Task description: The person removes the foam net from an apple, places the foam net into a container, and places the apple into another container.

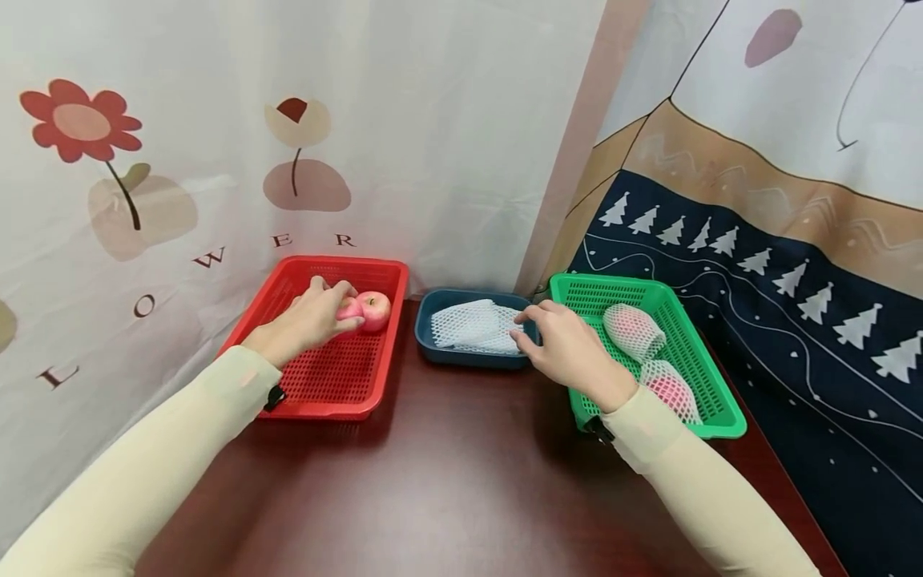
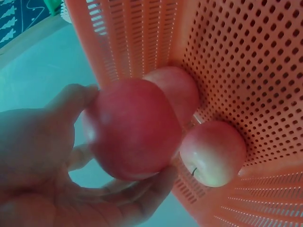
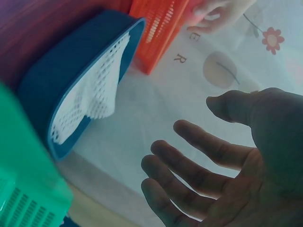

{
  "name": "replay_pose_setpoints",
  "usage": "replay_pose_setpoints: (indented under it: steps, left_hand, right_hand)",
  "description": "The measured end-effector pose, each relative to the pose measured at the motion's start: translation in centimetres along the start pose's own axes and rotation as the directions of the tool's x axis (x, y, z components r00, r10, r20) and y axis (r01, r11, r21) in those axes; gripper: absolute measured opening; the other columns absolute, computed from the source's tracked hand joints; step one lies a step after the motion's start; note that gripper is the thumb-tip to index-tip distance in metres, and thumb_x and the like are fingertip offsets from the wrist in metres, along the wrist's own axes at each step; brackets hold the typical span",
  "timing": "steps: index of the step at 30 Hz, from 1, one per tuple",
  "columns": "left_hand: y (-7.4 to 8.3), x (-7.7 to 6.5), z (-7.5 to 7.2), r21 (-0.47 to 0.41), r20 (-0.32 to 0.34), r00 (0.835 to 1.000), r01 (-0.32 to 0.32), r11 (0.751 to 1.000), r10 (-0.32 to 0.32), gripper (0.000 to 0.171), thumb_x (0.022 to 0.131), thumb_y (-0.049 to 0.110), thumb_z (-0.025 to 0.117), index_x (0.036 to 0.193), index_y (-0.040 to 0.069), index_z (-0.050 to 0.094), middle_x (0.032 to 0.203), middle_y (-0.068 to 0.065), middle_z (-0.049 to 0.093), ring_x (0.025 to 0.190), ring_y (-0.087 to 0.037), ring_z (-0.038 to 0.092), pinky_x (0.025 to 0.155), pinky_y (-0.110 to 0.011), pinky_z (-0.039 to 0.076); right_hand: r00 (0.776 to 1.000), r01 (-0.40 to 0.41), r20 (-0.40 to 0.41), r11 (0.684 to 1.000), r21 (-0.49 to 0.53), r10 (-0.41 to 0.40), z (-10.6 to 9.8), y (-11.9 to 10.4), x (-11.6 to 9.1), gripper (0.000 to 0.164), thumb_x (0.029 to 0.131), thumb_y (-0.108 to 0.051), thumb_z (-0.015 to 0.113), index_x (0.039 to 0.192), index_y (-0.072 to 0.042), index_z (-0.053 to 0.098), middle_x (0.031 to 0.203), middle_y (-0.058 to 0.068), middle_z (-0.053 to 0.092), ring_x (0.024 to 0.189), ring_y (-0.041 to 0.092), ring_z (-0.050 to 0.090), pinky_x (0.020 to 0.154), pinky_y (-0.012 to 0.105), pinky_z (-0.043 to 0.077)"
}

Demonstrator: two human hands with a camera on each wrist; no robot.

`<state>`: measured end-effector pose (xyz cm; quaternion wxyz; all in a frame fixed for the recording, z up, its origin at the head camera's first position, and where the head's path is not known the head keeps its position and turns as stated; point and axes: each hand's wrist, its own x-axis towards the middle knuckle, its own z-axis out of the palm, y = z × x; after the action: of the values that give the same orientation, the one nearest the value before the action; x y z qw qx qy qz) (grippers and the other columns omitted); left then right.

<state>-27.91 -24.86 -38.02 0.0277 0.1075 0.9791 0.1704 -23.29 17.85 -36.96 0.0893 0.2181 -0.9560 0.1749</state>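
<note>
My left hand (image 1: 308, 319) grips a red apple (image 2: 130, 127) over the red basket (image 1: 310, 393), thumb on one side and fingers on the other. Below it, two more apples rest in the basket: a red one (image 2: 177, 90) and a paler one with its stem showing (image 2: 215, 153). White foam net sleeves (image 1: 472, 324) lie in the small dark blue tray (image 1: 469, 357). At the tray's right end hovers my right hand (image 1: 573, 349), its fingers spread and relaxed with nothing between them; the right wrist view shows it apart from the sleeves.
To the right stands a green basket (image 1: 710, 393) holding two net-wrapped fruits, one farther back (image 1: 630, 330) and one nearer (image 1: 671, 391). All the containers stand on a dark reddish table (image 1: 447, 481). Printed curtains (image 1: 447, 144) hang close behind them.
</note>
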Motion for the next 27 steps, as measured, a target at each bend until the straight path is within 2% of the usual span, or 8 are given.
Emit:
replay_pose_setpoints:
  steps: [3, 7, 14, 18, 23, 27]
  left_hand:
    - [-0.3, 0.5, 0.0, 0.028, 0.039, 0.999, 0.003, 1.0, -0.004, 0.066, 0.11, 0.035, 0.082, 0.158, -0.001, 0.057, 0.145, -0.04, 0.05, 0.111, -0.051, 0.068, 0.089, -0.059, 0.062]
    - [-0.5, 1.2, 0.0, 0.057, 0.08, 0.997, -0.014, 0.998, 0.009, 0.061, 0.109, 0.033, 0.083, 0.154, -0.001, 0.06, 0.143, -0.039, 0.054, 0.109, -0.048, 0.068, 0.09, -0.059, 0.061]
    - [-0.9, 1.8, 0.2, 0.133, 0.119, 0.991, -0.085, 0.987, 0.069, 0.051, 0.105, 0.031, 0.089, 0.138, -0.003, 0.068, 0.124, -0.03, 0.066, 0.113, -0.043, 0.063, 0.091, -0.053, 0.058]
    - [-1.2, 2.1, 0.5, 0.173, 0.135, 0.987, -0.111, 0.979, 0.088, 0.051, 0.105, 0.03, 0.089, 0.135, -0.005, 0.068, 0.115, -0.026, 0.07, 0.116, -0.044, 0.061, 0.094, -0.054, 0.056]
    - [-1.5, 2.4, 0.8, 0.168, 0.178, 0.981, -0.104, 0.98, 0.074, 0.047, 0.107, 0.027, 0.087, 0.134, -0.005, 0.066, 0.12, -0.028, 0.073, 0.128, -0.05, 0.062, 0.105, -0.061, 0.057]
    - [-1.5, 2.5, 0.8, 0.136, 0.222, 0.973, -0.088, 0.987, 0.056, 0.043, 0.108, 0.024, 0.086, 0.133, -0.003, 0.065, 0.124, -0.028, 0.071, 0.124, -0.046, 0.064, 0.106, -0.063, 0.058]
  right_hand:
    - [1.0, -0.007, -0.007, 1.0, 0.004, 0.007, -0.4, 0.9, -0.4, 0.033, 0.112, -0.032, 0.078, 0.133, -0.007, 0.084, 0.117, 0.015, 0.08, 0.099, 0.03, 0.069, 0.082, 0.048, 0.065]
    - [1.0, -0.023, -0.013, 1.0, 0.01, 0.023, -1.0, 2.1, -0.7, 0.032, 0.112, -0.029, 0.078, 0.133, -0.006, 0.084, 0.123, 0.017, 0.08, 0.106, 0.033, 0.072, 0.09, 0.052, 0.066]
    - [0.999, -0.037, -0.009, 0.999, 0.026, 0.038, -1.6, 4.0, -1.0, 0.03, 0.114, -0.026, 0.076, 0.133, -0.004, 0.082, 0.128, 0.022, 0.08, 0.112, 0.038, 0.074, 0.095, 0.056, 0.066]
    - [0.999, -0.047, -0.002, 0.999, 0.02, 0.047, -1.9, 4.9, -1.2, 0.032, 0.115, -0.026, 0.074, 0.136, -0.002, 0.081, 0.135, 0.023, 0.08, 0.12, 0.04, 0.076, 0.101, 0.059, 0.066]
    - [0.999, -0.041, -0.003, 0.999, 0.008, 0.041, -2.4, 5.9, -1.4, 0.032, 0.115, -0.024, 0.074, 0.135, -0.001, 0.081, 0.133, 0.023, 0.081, 0.115, 0.039, 0.077, 0.099, 0.059, 0.066]
    - [0.998, -0.056, 0.013, 0.998, 0.004, 0.055, -2.7, 6.6, -1.5, 0.031, 0.115, -0.023, 0.074, 0.136, 0.0, 0.081, 0.137, 0.025, 0.08, 0.12, 0.041, 0.078, 0.102, 0.061, 0.066]
